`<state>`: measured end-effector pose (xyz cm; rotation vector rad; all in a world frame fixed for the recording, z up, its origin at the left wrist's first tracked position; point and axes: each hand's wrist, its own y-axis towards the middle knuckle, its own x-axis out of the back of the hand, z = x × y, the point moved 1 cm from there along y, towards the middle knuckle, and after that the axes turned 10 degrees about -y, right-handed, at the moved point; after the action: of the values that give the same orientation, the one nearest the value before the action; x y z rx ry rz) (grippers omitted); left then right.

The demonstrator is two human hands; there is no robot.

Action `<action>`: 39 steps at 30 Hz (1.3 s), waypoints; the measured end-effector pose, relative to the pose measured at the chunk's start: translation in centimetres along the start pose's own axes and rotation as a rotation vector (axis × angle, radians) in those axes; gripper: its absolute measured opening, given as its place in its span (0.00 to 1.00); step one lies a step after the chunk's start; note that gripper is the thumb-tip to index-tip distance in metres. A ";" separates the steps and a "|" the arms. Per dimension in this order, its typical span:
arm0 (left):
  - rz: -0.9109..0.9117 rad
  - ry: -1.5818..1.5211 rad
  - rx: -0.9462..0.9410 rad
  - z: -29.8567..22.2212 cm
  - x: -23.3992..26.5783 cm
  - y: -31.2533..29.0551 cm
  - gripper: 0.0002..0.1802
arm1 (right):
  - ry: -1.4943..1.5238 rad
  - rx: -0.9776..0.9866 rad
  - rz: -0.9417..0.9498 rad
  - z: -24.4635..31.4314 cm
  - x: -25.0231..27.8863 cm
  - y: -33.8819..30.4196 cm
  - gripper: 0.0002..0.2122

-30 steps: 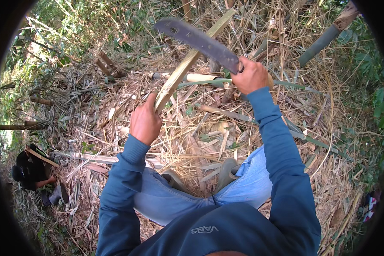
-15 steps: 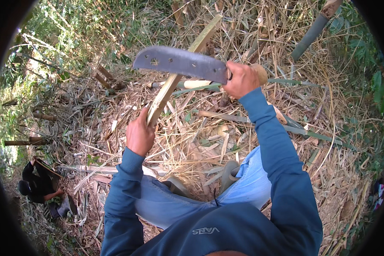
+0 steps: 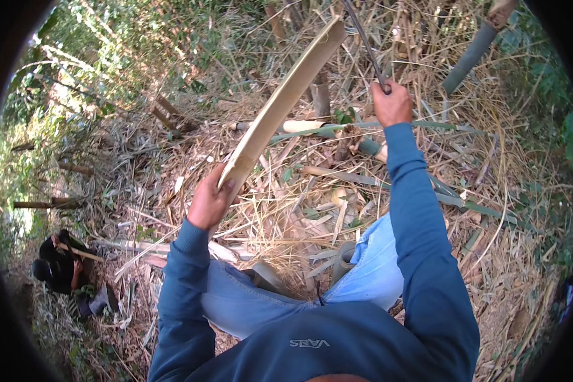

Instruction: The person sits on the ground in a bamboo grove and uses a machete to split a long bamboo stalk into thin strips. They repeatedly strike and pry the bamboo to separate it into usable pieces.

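Head view, bamboo slat (image 3: 280, 105) in left hand (image 3: 209, 202)

Crouching person (image 3: 60, 267), green bamboo pole (image 3: 468, 57)

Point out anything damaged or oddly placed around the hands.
Nothing stands out. The left hand grips a split bamboo slat tilted upward, the right hand holds a blade, and cut bamboo litters the ground.

The flat split bamboo slat (image 3: 280, 105) is pale tan. The long machete blade (image 3: 365, 41) is dark grey. Both sleeves are navy blue; the jeans (image 3: 375, 274) are light blue. The ground litter of dry bamboo leaves (image 3: 490, 210) is straw-yellow. A cut bamboo culm (image 3: 468, 58) is grey-green.
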<state>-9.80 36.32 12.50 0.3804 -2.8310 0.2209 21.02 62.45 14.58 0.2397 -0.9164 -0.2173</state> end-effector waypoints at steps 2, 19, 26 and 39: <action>0.099 -0.274 0.136 -0.5 0.5 1.2 0.22 | 0.062 0.137 0.045 1.7 -0.2 -1.7 0.14; 0.005 -0.547 0.112 -2.1 0.8 3.3 0.14 | 0.090 0.842 0.097 6.9 -3.8 -8.7 0.13; 0.182 -0.508 0.129 -3.0 0.0 2.8 0.18 | 0.026 0.786 -0.134 8.1 -3.2 -6.4 0.16; 0.205 -0.534 0.149 -2.9 0.0 2.1 0.21 | -0.020 0.545 -0.104 6.2 -2.5 -3.7 0.15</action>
<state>-9.66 38.81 15.02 0.1986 -3.3960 0.4305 14.29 58.97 15.24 0.7909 -0.9709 -0.0606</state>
